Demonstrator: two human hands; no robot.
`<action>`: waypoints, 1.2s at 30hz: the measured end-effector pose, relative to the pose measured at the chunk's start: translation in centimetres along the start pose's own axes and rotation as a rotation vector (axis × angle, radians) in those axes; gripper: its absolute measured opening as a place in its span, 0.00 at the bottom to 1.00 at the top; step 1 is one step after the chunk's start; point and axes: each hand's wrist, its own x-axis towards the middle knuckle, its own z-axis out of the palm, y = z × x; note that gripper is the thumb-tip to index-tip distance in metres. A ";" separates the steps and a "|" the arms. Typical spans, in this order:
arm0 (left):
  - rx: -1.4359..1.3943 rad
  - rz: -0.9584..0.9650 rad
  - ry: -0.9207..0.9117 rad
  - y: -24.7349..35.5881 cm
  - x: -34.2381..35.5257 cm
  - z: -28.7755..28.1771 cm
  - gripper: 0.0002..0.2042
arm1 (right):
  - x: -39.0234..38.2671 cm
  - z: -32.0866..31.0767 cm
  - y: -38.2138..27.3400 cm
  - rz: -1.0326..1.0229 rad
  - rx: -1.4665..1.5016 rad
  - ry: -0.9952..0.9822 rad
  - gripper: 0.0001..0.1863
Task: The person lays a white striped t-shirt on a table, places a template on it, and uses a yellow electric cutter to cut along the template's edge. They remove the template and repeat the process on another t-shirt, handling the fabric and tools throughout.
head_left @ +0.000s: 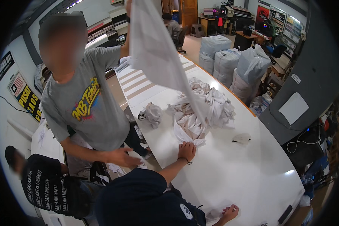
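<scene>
My left hand has curled fingers on the near end of a heap of white fabric on the white table. Low on the right, my right hand has bent fingers; whatever they may hold is unclear. A co-worker in a grey T-shirt holds a white cloth up high, dangling over the heap. That person's lower hand is at the table's left edge. A small grey fabric bundle lies left of the heap, and a small pale item lies to its right.
Another person in black works at the lower left; someone sits at the back. Several stuffed sacks stand beyond the table's right edge, beside a dark column. Printers and computers are behind.
</scene>
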 end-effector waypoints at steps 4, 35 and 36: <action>0.026 0.021 0.033 0.6 0.0 -0.4 0.13 | 1.8 -0.2 2.6 -0.001 -0.038 0.003 0.14; -0.009 -0.008 0.035 0.9 -0.2 -0.6 0.10 | 5.9 1.4 0.1 -0.973 -0.875 0.576 0.18; -0.009 -0.004 0.055 0.7 -0.2 -0.4 0.10 | 5.9 1.6 0.1 -0.970 -0.873 0.581 0.18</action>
